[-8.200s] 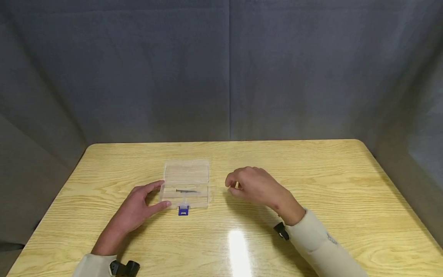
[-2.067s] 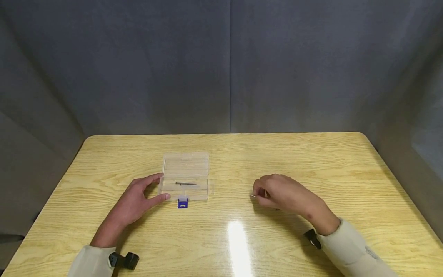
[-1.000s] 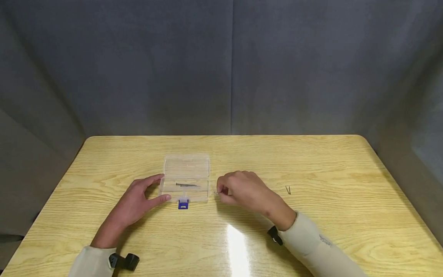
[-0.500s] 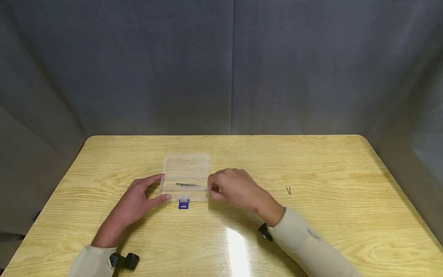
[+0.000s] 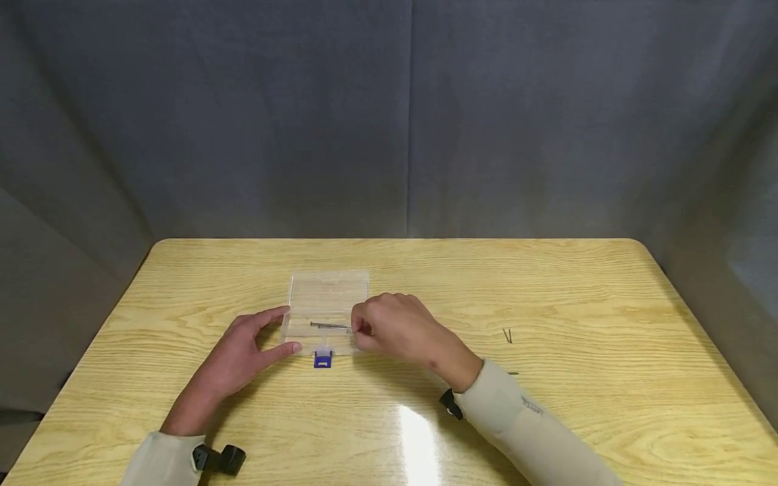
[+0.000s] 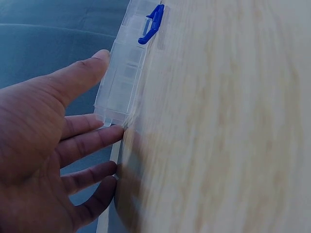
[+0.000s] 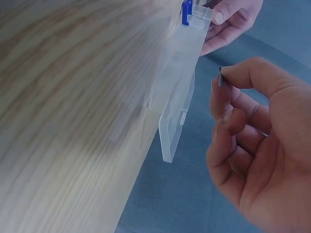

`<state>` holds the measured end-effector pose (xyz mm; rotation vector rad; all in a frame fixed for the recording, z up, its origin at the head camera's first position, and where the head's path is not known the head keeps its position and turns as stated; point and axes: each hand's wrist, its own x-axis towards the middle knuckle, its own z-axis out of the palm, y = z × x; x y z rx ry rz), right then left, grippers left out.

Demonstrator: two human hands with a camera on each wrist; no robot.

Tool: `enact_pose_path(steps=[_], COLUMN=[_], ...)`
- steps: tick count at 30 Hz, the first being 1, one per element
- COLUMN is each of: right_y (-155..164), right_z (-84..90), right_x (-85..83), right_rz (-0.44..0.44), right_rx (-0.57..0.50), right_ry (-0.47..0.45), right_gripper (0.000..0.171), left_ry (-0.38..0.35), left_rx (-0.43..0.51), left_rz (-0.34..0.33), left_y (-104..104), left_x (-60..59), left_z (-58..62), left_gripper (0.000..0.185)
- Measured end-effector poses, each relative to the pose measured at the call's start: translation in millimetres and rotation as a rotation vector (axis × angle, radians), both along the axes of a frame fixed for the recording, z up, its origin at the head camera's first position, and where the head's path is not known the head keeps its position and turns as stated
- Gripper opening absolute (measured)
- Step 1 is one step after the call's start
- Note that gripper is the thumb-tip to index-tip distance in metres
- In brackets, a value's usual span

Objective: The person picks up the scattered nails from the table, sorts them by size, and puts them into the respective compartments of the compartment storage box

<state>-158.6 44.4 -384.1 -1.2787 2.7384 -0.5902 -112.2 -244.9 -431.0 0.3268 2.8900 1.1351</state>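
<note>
A clear plastic box [image 5: 306, 344] with a blue latch [image 5: 323, 360] lies with its lid [image 5: 328, 290] raised back on the table. A couple of long thin nails [image 5: 328, 326] lie in it, heads to the left. My left hand [image 5: 234, 358] rests at the box's left end, fingers spread, thumb at the front corner and index finger at the side. Over the box's right part, my right hand [image 5: 398, 334] pinches a nail [image 7: 220, 77] between thumb and index finger. Most of that nail is hidden by the fingers.
Two small nails [image 5: 507, 335] form a V on the table to the right. Another nail [image 5: 513, 373] shows partly beside the right sleeve [image 5: 523, 418]. A grey curtain [image 5: 389, 121] hangs behind the table's far edge [image 5: 401, 239].
My right hand, at the right side of the table two seconds ago, has come left with a nail to above the box. My left hand stays at the box's left end.
</note>
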Motion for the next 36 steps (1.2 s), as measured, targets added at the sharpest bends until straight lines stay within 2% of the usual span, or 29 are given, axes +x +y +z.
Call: enact_pose_path(steps=[11, 22, 28, 36], right_y=[-13.5, -16.7, -8.9, 12.4], right_z=[0.8, 1.4, 2.8, 2.1], right_x=[-1.0, -3.5, -2.8, -1.9], right_rz=[0.021, 0.025, 0.007, 0.000], right_rx=[0.009, 0.018, 0.018, -0.016], right_ry=[0.018, 0.008, -0.013, 0.005], right_gripper=[0.017, 0.016, 0.015, 0.015], left_ry=[0.013, 0.003, 0.004, -0.019], left_rx=[0.027, 0.033, 0.038, -0.009], left_rz=[-0.023, -0.014, -0.012, 0.020], left_y=[-1.0, -1.1, -0.4, -1.0], left_x=[-0.3, 0.0, -0.2, 2.1], left_z=[-2.7, -2.0, -2.1, -0.1], left_gripper=[0.069, 0.069, 0.069, 0.071])
